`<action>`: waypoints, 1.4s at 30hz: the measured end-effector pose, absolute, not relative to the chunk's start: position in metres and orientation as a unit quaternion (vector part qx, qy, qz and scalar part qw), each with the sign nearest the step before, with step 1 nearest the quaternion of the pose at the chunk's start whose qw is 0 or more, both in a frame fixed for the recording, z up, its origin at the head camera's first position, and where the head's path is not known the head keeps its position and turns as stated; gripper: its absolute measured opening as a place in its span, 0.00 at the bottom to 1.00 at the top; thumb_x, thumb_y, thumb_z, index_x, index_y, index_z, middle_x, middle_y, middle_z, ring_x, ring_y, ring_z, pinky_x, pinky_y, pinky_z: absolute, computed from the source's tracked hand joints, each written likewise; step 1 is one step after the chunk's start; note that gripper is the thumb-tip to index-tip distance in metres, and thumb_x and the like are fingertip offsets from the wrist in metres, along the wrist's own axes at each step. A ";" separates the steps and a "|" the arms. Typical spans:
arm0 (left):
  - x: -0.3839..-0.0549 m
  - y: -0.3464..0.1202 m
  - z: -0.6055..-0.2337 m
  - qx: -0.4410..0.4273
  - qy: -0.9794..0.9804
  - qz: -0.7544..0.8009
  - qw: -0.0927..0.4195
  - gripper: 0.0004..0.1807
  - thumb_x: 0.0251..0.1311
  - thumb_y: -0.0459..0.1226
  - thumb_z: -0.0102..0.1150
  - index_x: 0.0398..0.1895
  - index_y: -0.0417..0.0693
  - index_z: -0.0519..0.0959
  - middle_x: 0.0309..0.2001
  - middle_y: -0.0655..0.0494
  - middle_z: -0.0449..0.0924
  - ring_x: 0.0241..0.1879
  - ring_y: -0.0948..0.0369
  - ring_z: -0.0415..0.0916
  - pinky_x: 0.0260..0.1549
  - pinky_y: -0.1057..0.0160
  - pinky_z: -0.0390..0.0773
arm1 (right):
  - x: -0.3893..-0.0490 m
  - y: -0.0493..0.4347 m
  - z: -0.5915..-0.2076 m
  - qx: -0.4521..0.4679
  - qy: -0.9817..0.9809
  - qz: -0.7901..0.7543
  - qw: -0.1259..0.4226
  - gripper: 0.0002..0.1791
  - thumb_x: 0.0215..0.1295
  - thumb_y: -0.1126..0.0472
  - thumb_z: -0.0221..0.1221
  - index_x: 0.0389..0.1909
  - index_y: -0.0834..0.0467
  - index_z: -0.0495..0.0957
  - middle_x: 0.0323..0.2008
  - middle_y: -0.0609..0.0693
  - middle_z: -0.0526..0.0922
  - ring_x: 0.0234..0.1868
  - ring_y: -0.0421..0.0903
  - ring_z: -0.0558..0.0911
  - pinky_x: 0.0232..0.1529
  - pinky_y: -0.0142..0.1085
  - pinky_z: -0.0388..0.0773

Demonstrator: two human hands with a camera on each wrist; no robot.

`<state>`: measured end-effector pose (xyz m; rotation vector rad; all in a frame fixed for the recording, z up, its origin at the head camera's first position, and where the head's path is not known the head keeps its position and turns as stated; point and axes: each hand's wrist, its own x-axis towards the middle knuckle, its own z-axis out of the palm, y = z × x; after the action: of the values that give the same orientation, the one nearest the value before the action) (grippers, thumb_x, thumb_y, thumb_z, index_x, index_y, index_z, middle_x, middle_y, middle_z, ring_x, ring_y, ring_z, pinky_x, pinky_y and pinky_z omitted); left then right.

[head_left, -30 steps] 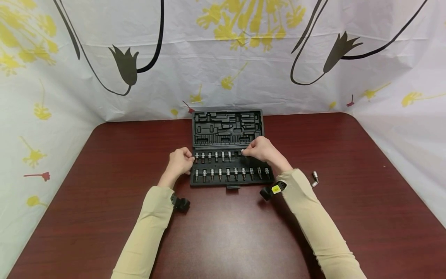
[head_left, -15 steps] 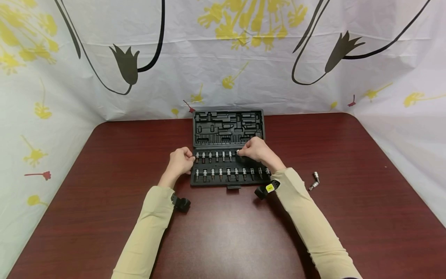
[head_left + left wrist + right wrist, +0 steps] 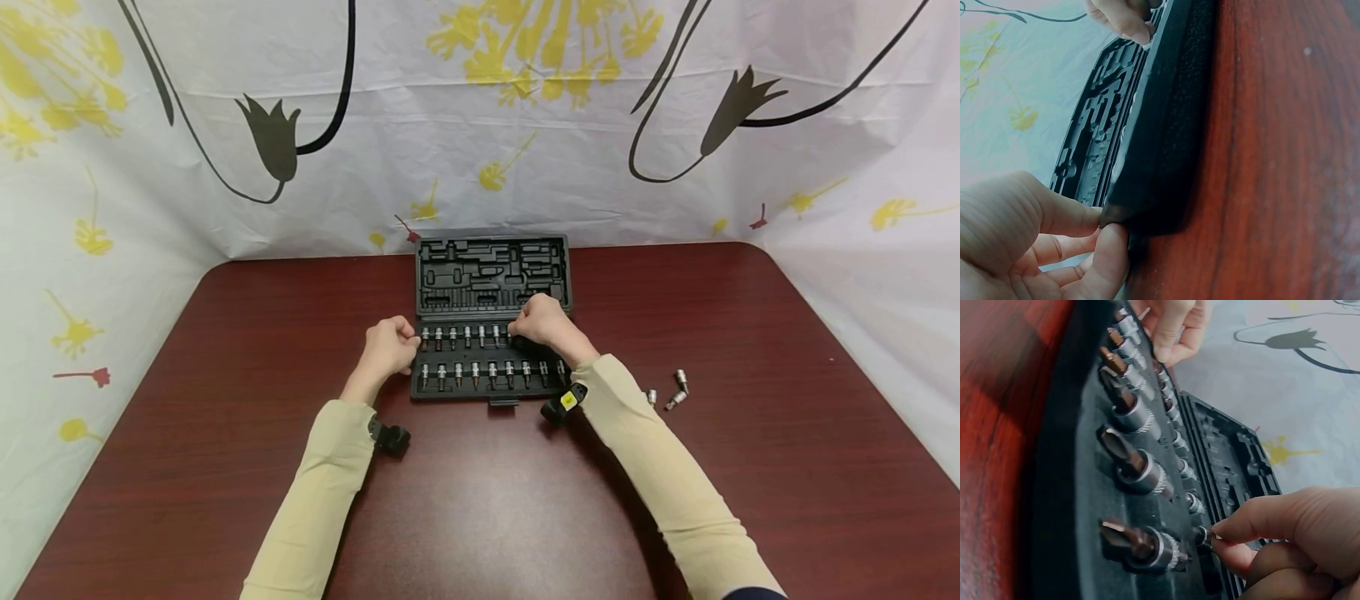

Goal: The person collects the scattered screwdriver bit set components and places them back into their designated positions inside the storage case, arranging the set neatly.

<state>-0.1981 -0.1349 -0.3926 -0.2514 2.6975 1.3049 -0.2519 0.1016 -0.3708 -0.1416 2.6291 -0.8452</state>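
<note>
A black plastic socket-bit case (image 3: 465, 354) lies unfolded on the table, its moulded lid (image 3: 491, 275) leaning back at the far side. Two rows of silver bit sockets sit in the near half. My left hand (image 3: 387, 346) grips the case's left edge; in the left wrist view, thumb and finger pinch its corner (image 3: 1113, 215). With thumb and forefinger, my right hand (image 3: 547, 321) pinches a bit socket (image 3: 1205, 536) in the upper row, right of the filled slots. That socket is partly covered by the fingertips. The upper row's right end is hidden behind the hand.
Loose on the table right of the case lie an upright-looking bit socket (image 3: 681, 381), a tilted one (image 3: 677, 400) and another (image 3: 651, 397) beside the right sleeve. A patterned white sheet (image 3: 480, 200) hangs behind the table's back edge.
My right hand has shifted slightly left along the upper row, bringing the bit socket to its slot. The forearm's leftward swing uncovers another loose socket. The left hand keeps its place.
</note>
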 end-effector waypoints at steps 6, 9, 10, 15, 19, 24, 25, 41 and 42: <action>-0.198 -0.135 -0.393 -0.082 0.895 0.434 0.069 0.03 0.63 0.30 0.53 0.31 0.39 0.72 0.27 0.48 0.75 0.17 0.59 0.75 0.17 0.64 0.80 | -0.255 0.100 -0.371 -0.034 0.941 -0.276 0.193 0.27 0.60 0.57 0.62 0.06 0.53 0.61 0.07 0.43 0.56 0.10 0.38 0.52 0.18 0.32 0.59; -0.198 -0.135 -0.394 -0.082 0.895 0.434 0.066 0.03 0.63 0.30 0.53 0.31 0.39 0.72 0.26 0.48 0.75 0.16 0.59 0.74 0.16 0.64 0.80 | -0.257 0.102 -0.370 -0.025 0.945 -0.262 0.194 0.29 0.58 0.53 0.65 0.05 0.53 0.60 0.07 0.43 0.55 0.10 0.38 0.52 0.16 0.31 0.57; -0.198 -0.136 -0.394 -0.081 0.895 0.434 0.064 0.03 0.62 0.30 0.53 0.31 0.39 0.72 0.26 0.48 0.75 0.16 0.60 0.74 0.16 0.64 0.80 | -0.258 0.104 -0.371 -0.020 0.947 -0.258 0.192 0.30 0.56 0.52 0.66 0.04 0.53 0.60 0.07 0.43 0.55 0.10 0.38 0.52 0.16 0.31 0.57; -0.198 -0.136 -0.394 -0.077 0.895 0.435 0.060 0.03 0.62 0.30 0.53 0.30 0.38 0.72 0.25 0.48 0.75 0.15 0.60 0.74 0.16 0.64 0.80 | -0.263 0.109 -0.372 -0.010 0.954 -0.237 0.186 0.30 0.50 0.45 0.69 0.03 0.52 0.62 0.07 0.43 0.56 0.12 0.39 0.55 0.18 0.32 0.61; -0.198 -0.136 -0.394 -0.077 0.897 0.432 0.060 0.03 0.62 0.30 0.53 0.31 0.39 0.72 0.26 0.47 0.76 0.16 0.60 0.74 0.16 0.64 0.80 | -0.269 0.109 -0.369 -0.017 0.958 -0.206 0.198 0.28 0.49 0.44 0.69 0.06 0.53 0.66 0.09 0.43 0.60 0.15 0.40 0.59 0.21 0.33 0.64; -0.198 -0.137 -0.394 -0.077 0.898 0.429 0.063 0.03 0.62 0.30 0.53 0.32 0.38 0.72 0.27 0.47 0.76 0.16 0.59 0.74 0.17 0.63 0.80 | -0.276 0.105 -0.361 -0.021 0.959 -0.165 0.229 0.23 0.48 0.44 0.70 0.24 0.61 0.79 0.32 0.54 0.79 0.31 0.47 0.75 0.35 0.39 0.76; -0.199 -0.137 -0.395 -0.077 0.898 0.429 0.063 0.03 0.62 0.30 0.53 0.32 0.38 0.72 0.27 0.47 0.76 0.16 0.59 0.74 0.17 0.63 0.80 | -0.277 0.105 -0.359 -0.024 0.959 -0.159 0.234 0.24 0.48 0.44 0.70 0.29 0.62 0.81 0.39 0.57 0.80 0.37 0.49 0.77 0.40 0.41 0.77; -0.197 -0.136 -0.393 -0.075 0.898 0.430 0.058 0.04 0.62 0.30 0.52 0.30 0.39 0.72 0.25 0.47 0.75 0.15 0.60 0.74 0.16 0.64 0.80 | -0.268 0.116 -0.365 -0.012 0.940 -0.268 0.209 0.30 0.50 0.48 0.70 0.05 0.51 0.59 0.08 0.43 0.53 0.13 0.39 0.52 0.18 0.33 0.58; -0.197 -0.136 -0.392 -0.075 0.897 0.431 0.059 0.04 0.62 0.30 0.52 0.30 0.39 0.72 0.25 0.47 0.75 0.15 0.60 0.74 0.16 0.64 0.80 | -0.266 0.117 -0.365 -0.008 0.936 -0.283 0.207 0.31 0.50 0.49 0.69 0.05 0.51 0.58 0.09 0.43 0.51 0.13 0.40 0.50 0.18 0.33 0.56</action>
<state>-0.1974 -0.1357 -0.3924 -0.2265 2.7186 1.3052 -0.2657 0.1171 -0.3646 -0.0233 2.6085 -0.7891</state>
